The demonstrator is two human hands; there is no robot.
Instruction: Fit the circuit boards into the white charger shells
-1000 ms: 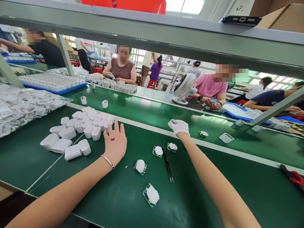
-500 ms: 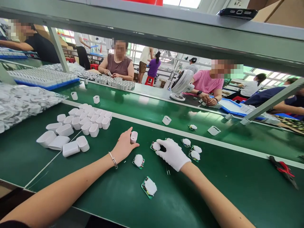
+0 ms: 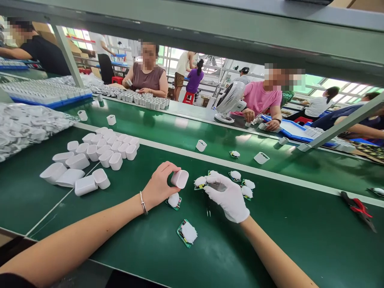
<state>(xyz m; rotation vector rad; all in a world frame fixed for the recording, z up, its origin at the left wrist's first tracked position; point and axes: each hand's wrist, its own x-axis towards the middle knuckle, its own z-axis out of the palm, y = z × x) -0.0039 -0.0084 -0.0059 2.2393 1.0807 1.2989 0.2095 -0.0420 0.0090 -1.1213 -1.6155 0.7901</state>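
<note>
Factory — green worktop (image 3: 240, 256), seated workers (image 3: 150, 77), parts trays (image 3: 61, 102)

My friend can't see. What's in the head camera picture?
A bare left hand holds a white case; the gloved right hand touches a circuit board. More boards, white cases and red-handled pliers lie on a green table.

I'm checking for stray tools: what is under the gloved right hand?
Two thin pale tips show beside the gloved right hand, resembling tweezers' ends; whatever they join is covered. The green tabletop directly beneath the palm is hidden too.
</note>
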